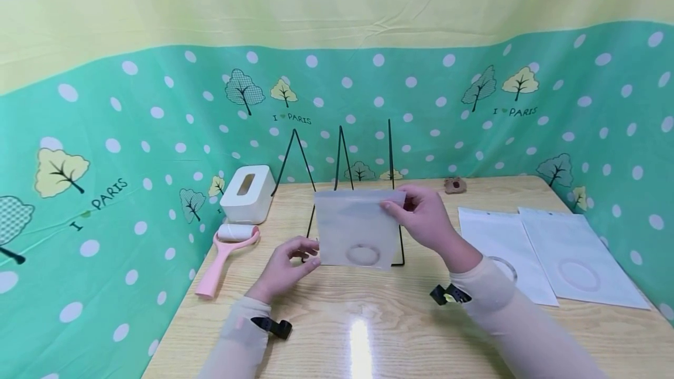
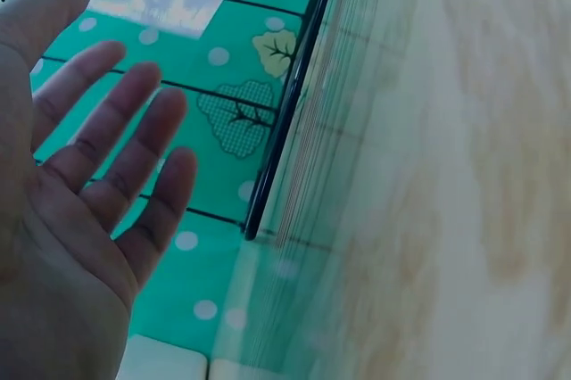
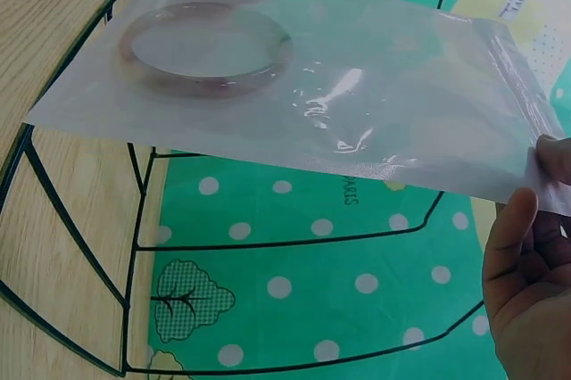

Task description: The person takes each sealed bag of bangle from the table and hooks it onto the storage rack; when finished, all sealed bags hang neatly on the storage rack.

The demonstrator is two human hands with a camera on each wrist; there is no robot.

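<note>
Right hand (image 1: 425,220) in pinch grip on translucent bag (image 1: 350,224) before wire rack (image 1: 391,152); relaxed left hand (image 1: 286,266) near rack's left side.

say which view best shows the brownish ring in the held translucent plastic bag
Right wrist: the brownish ring looks large and whole through the translucent plastic bag. Head shows it smaller; left wrist shows part of the bag, no clear ring.

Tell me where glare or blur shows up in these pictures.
Head view: a white glare streak on the table; right wrist view: small glints on the translucent bag; left wrist view: the table looks soft and mirrors the green cloth.
</note>
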